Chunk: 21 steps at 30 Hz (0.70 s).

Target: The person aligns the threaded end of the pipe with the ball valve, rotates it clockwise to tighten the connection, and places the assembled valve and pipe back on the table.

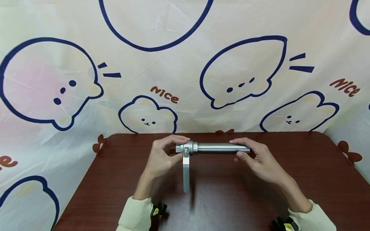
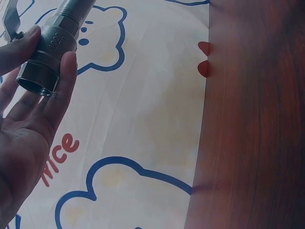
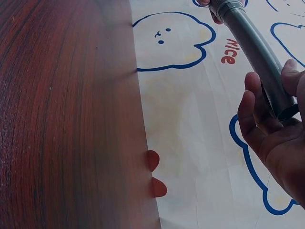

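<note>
A steel ball valve (image 1: 188, 147) joined to a straight metal pipe (image 1: 216, 148) is held level above the table between both hands. The valve's flat lever handle (image 1: 186, 175) points toward the person. My left hand (image 1: 163, 157) grips the valve body at the left end, thumb on the near side and fingers behind. In the left wrist view the open threaded end of the valve (image 2: 40, 78) shows between thumb and fingers. My right hand (image 1: 261, 160) holds the pipe near its right end, with the thumb below in the head view. The right wrist view shows the pipe's hollow end (image 3: 288, 112) by the palm.
The dark reddish-brown wooden table (image 1: 225, 205) lies under the hands, its far edge close behind the pipe. A pale cloth (image 1: 185, 70) with blue cartoon outlines hangs behind and beside the table. Black straps with yellow marks (image 1: 159, 209) sit at the wrists by the pale sleeves.
</note>
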Each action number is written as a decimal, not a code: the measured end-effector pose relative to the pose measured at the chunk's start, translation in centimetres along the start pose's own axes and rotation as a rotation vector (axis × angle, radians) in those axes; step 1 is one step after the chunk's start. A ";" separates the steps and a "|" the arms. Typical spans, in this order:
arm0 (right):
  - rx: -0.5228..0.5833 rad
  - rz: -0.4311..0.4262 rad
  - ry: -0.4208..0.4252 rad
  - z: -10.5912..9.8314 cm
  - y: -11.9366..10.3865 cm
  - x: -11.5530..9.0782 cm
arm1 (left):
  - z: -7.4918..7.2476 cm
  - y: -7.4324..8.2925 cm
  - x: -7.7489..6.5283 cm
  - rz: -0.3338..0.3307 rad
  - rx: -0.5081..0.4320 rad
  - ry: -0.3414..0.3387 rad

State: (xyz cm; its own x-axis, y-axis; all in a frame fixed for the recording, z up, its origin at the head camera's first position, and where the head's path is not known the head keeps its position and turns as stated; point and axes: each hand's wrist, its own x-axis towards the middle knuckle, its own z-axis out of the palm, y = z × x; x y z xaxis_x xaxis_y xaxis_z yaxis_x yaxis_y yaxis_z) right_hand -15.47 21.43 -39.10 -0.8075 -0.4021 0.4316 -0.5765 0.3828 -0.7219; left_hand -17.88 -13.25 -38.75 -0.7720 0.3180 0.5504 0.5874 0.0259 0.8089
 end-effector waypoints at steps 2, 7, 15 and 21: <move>0.000 0.003 0.001 0.0 0.0 0.0 | 0.0 0.0 0.0 0.002 0.003 -0.001; 0.007 0.001 0.006 0.1 -0.1 0.0 | 0.0 0.0 0.0 -0.003 0.007 0.002; 0.060 -0.019 0.039 0.4 -0.1 0.2 | 0.1 0.0 0.0 0.003 0.008 0.011; -0.016 -0.013 0.062 0.5 -0.3 0.2 | 0.1 -0.1 0.1 -0.009 0.013 0.016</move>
State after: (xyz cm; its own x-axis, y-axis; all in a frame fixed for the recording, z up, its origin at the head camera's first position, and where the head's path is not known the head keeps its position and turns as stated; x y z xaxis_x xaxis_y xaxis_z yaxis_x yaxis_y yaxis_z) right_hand -15.38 20.84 -39.11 -0.8056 -0.3554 0.4741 -0.5888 0.3912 -0.7073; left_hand -17.94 -13.12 -38.82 -0.7810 0.3025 0.5464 0.5834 0.0411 0.8111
